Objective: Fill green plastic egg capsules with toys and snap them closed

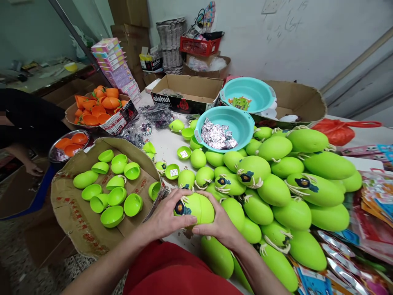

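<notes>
Between my two hands is a green plastic egg (201,208) with a dark eye design and pale claw shapes on its left end; a seam runs round its middle. My left hand (167,213) grips the decorated end, and my right hand (219,219) wraps the plain end. A large pile of similar closed green eggs (273,190) lies just right of my hands. Beyond them, a few open half shells (172,171) sit on the table, two with a small silvery packet inside. To the left, a cardboard box (73,217) holds several green half shells (116,196).
Two turquoise basins (242,123) stand behind the pile, the nearer filled with silvery packets (217,135). Orange shells (101,107) fill a box at back left, near stacked pink boxes (115,65). Flat colourful packaging (377,192) lies at right. Another person (27,123) is at far left.
</notes>
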The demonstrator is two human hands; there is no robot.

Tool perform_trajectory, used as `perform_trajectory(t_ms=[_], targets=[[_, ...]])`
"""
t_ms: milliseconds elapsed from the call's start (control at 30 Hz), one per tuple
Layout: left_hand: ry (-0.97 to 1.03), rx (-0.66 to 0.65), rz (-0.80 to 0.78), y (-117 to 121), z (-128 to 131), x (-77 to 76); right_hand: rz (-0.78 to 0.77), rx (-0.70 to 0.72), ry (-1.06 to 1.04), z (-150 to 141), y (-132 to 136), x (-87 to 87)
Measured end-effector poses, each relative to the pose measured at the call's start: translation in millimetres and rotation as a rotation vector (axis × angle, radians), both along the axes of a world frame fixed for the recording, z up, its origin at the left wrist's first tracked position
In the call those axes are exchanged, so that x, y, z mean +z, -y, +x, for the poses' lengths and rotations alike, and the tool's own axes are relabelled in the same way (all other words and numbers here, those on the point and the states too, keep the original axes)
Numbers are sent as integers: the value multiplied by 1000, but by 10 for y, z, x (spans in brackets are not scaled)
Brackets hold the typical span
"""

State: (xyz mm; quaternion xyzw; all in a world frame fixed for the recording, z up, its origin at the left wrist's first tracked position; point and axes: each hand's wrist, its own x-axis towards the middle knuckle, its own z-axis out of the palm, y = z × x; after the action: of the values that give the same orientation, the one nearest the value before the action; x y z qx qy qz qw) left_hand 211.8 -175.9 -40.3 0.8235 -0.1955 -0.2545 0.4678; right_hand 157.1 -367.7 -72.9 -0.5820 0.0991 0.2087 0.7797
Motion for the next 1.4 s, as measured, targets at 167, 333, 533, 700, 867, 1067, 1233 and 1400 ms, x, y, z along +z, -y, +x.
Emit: perform_trajectory(t_ms=[167, 333, 533, 700, 867, 1067, 1233, 1400], targets=[[-8, -78, 40, -28, 57, 23, 14, -47, -4, -2, -14, -12], [-78, -75, 50, -14, 24, 59, 45, -55, 8, -7, 22, -8], [-115, -64, 22, -5, 2, 92, 69, -8, -22, 34, 67, 63], [-107, -72, 37, 6, 16, 92, 73, -6, -36, 39, 69, 42], [-66, -99, 60, 20, 41, 39, 75, 14, -62, 63, 86, 10], [-124, -95, 62, 27, 106, 54, 76, 10, -105, 94, 96, 37], [-231, -56, 26, 39, 136, 54, 26, 5, -105, 109, 98, 49], [-233, 1, -49, 79, 128, 1, -34, 16, -77, 125, 140, 91]])
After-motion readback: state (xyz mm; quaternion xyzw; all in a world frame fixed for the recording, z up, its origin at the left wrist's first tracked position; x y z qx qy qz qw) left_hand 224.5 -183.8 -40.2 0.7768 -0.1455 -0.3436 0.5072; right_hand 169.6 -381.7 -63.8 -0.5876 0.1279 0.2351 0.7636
